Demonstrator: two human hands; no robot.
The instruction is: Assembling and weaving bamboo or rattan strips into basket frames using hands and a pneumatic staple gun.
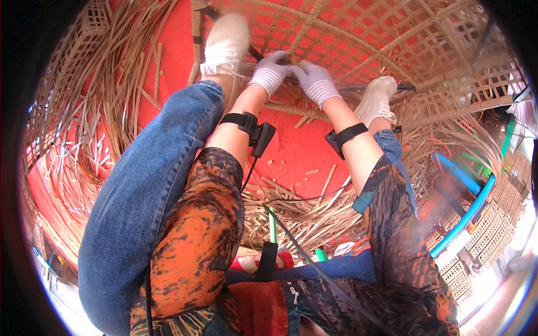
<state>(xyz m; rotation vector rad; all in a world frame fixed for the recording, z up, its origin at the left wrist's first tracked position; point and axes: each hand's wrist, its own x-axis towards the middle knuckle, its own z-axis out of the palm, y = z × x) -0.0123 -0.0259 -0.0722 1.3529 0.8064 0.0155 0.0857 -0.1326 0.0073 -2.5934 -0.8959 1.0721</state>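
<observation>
the woven panel (381, 53) sits straight ahead, reaching between the pale shoes (227, 45). it looks light and springy, stiffer along its thick ribs (307, 22), and might crack if bent hard; the ribs seem the surest hold. the left hand (270, 71) and right hand (314, 81) meet over it, drawn narrow; whether they pinch anything, i cannot tell. loose strips (302, 215) litter the red floor (291, 148).

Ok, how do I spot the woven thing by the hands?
Start at the red floor, then look up between the pale shoes. There, the left hand and right hand meet at a big tan lattice. Unlike the other woven pieces, it has both hands at it.
</observation>
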